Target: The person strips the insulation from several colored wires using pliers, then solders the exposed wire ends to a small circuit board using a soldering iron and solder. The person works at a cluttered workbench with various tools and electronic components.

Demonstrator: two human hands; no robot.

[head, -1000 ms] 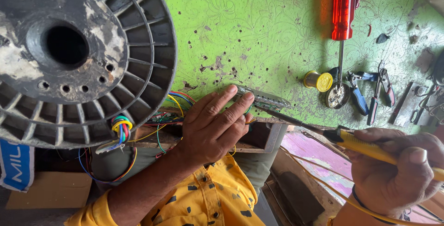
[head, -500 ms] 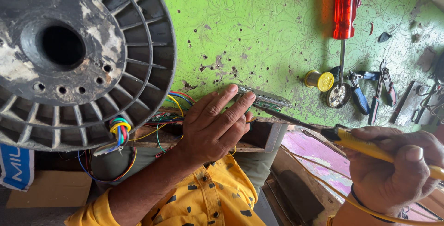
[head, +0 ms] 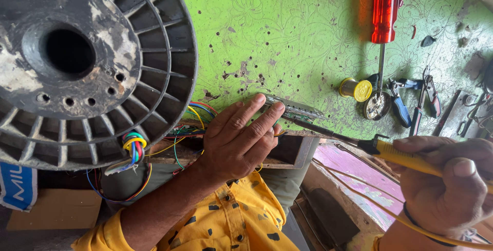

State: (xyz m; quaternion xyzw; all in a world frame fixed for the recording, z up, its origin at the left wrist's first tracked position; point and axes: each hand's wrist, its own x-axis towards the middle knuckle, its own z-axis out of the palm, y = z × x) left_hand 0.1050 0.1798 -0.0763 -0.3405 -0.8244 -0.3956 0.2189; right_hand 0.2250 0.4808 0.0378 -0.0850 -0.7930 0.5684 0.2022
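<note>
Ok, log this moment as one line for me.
left hand: flat on circuit board | right hand: grips soldering iron, tip at board | bench: screwdriver, pliers, solder spool

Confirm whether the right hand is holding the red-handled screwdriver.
No: the right hand grips a yellow-handled soldering iron, while the red-handled screwdriver lies untouched on the green table.

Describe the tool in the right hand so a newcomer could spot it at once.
Start at the green tabletop and drop to its near edge. From the right hand a soldering iron slants toward the left hand. Unlike the red screwdriver, it has a yellow grip.
</note>
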